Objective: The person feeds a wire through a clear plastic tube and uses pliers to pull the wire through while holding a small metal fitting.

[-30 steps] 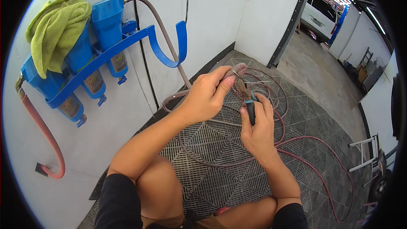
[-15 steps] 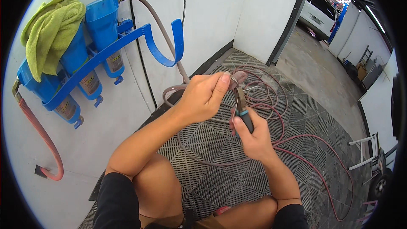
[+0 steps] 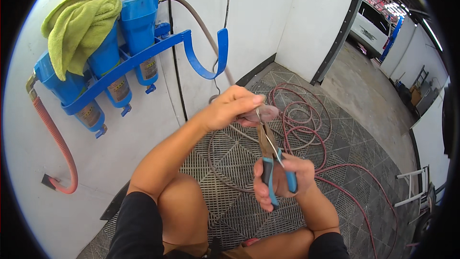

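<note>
My right hand (image 3: 282,180) grips the blue handles of a pair of pliers (image 3: 269,151), jaws pointing up. My left hand (image 3: 233,108) pinches the end of a grey-pink hose (image 3: 261,113) together with a thin metal wire (image 3: 273,146) that runs down past the pliers. The plier jaws meet the hose end right below my left fingertips. My knees are bent beneath both forearms.
Blue filter canisters in a blue wall bracket (image 3: 143,60) hang at the left, with a yellow-green cloth (image 3: 79,26) draped on top. Coils of red hose (image 3: 306,124) lie on the grey grid floor (image 3: 239,211). A white car (image 3: 371,31) stands beyond the doorway.
Both hands have risen closer to the camera. The pliers have turned upright, and their jaws now meet the hose end under my left fingers.
</note>
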The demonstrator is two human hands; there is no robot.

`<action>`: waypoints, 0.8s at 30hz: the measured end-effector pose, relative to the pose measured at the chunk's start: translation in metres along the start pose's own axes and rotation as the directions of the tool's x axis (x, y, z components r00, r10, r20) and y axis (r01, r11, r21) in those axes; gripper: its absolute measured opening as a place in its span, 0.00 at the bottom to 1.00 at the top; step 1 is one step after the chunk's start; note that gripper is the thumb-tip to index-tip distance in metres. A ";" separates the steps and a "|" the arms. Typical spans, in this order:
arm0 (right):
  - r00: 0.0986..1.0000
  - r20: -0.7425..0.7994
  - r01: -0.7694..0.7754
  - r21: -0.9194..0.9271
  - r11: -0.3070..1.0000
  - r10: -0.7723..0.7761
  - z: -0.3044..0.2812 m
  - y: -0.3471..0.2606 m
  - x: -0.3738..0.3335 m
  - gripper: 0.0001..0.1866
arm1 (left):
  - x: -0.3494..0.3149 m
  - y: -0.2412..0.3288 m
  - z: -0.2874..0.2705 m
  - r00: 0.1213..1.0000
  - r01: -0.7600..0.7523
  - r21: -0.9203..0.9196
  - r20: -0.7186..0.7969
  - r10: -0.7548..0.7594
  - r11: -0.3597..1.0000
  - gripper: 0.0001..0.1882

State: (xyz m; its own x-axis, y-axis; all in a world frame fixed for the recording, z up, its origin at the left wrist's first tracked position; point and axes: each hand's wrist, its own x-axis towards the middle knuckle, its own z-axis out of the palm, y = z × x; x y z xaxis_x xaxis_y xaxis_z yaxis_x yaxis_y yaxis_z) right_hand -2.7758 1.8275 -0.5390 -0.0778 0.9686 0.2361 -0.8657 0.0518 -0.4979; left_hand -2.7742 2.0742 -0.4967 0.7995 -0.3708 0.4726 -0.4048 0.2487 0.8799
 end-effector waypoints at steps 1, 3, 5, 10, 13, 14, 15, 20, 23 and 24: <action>0.994 -0.105 0.002 -0.109 0.994 -0.014 0.003 -0.007 -0.003 0.27 | -0.004 0.004 -0.006 0.999 0.014 -0.056 0.039 -0.012 0.998 0.23; 0.996 -0.073 0.041 -0.106 0.994 -0.049 -0.003 -0.013 -0.007 0.29 | -0.010 0.009 -0.004 0.984 -0.164 0.217 0.100 0.145 0.962 0.25; 0.995 -0.072 0.065 -0.090 0.994 -0.072 0.001 -0.016 -0.007 0.31 | -0.011 0.013 -0.009 0.979 -0.163 0.283 0.162 0.121 0.945 0.25; 0.995 -0.085 0.040 -0.135 0.990 -0.052 -0.019 -0.011 -0.015 0.29 | -0.017 0.017 0.015 0.996 0.077 0.180 -0.057 -0.068 0.981 0.24; 0.989 0.088 0.108 0.079 0.991 -0.115 -0.032 0.009 -0.008 0.23 | -0.014 0.007 0.015 0.995 0.069 0.138 -0.079 -0.058 0.988 0.24; 0.989 0.056 0.133 0.084 0.987 -0.138 -0.029 0.010 -0.007 0.20 | -0.013 0.008 0.013 0.995 0.062 0.139 -0.081 -0.051 0.988 0.24; 0.987 0.023 0.159 0.097 0.982 -0.162 -0.024 0.012 -0.005 0.17 | -0.013 0.009 0.011 0.996 0.058 0.160 -0.073 -0.047 0.985 0.24; 0.980 -0.081 0.150 -0.300 0.942 -0.182 -0.001 0.000 -0.015 0.10 | -0.012 0.027 0.000 0.972 0.048 0.039 -0.230 -0.037 0.998 0.22; 0.784 -0.277 -0.005 -0.897 0.441 -0.556 0.031 -0.001 -0.004 0.07 | -0.007 0.031 0.007 0.946 0.044 -0.017 -0.322 -0.047 0.999 0.21; 0.692 -0.235 -0.254 -0.964 0.075 -0.683 0.031 -0.003 -0.005 0.07 | -0.008 0.031 0.009 0.945 0.046 -0.025 -0.324 -0.051 0.999 0.21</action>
State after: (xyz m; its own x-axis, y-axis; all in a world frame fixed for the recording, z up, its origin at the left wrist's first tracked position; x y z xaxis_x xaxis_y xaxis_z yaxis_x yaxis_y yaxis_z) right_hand -2.7880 1.8149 -0.5123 0.6538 0.6916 0.3070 0.4319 -0.0079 -0.9019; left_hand -2.7974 2.0770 -0.4726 0.9198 -0.0734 0.3854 -0.3565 0.2538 0.8992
